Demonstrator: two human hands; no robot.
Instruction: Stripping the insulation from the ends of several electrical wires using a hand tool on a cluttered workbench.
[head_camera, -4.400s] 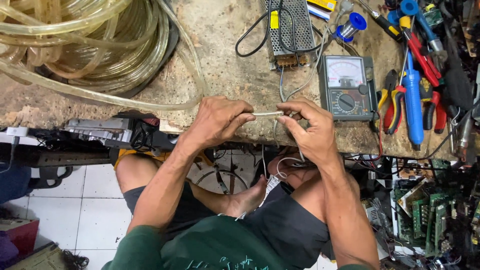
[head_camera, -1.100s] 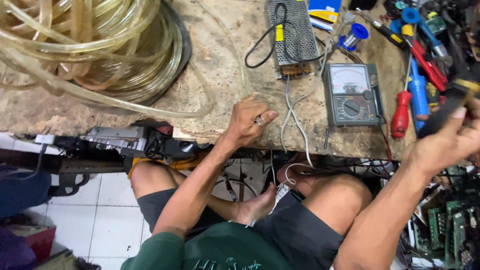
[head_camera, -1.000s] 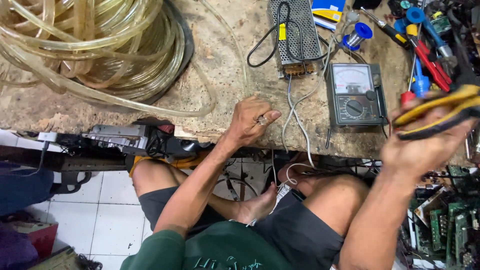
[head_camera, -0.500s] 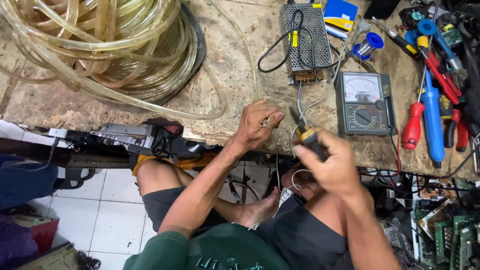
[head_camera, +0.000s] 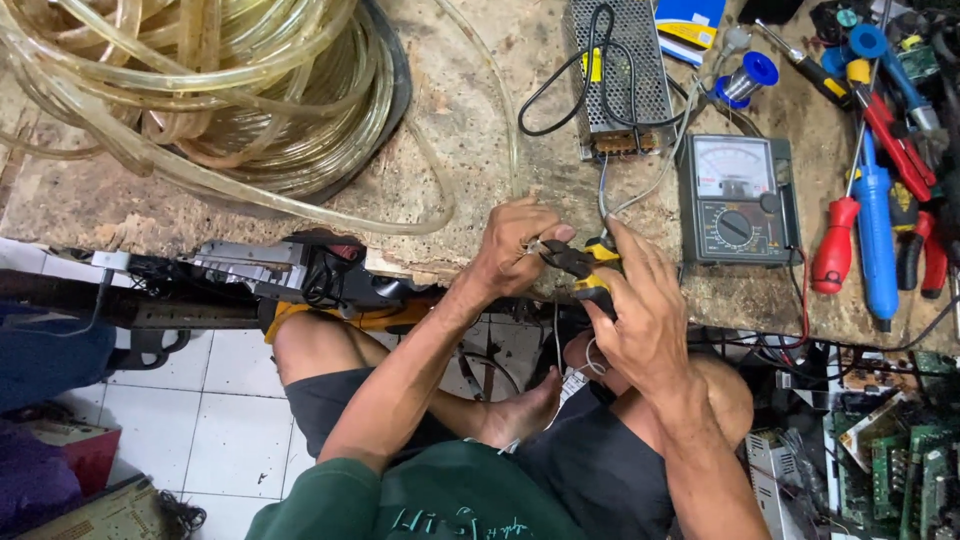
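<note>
While left hand (head_camera: 515, 250) pinches the wire (head_camera: 603, 195) taut at bench edge, right hand (head_camera: 640, 305) grips cutters (head_camera: 578, 262) closed-fisted, nose at it.

From my hands, the bare bench top (head_camera: 470, 130) at eleven o'clock gives free passage. At twelve o'clock the metal power supply (head_camera: 618, 75) blocks me; at two o'clock the analog meter (head_camera: 738, 198) stands near. At ten o'clock the coil of clear hose (head_camera: 200, 90) closes the way.
</note>
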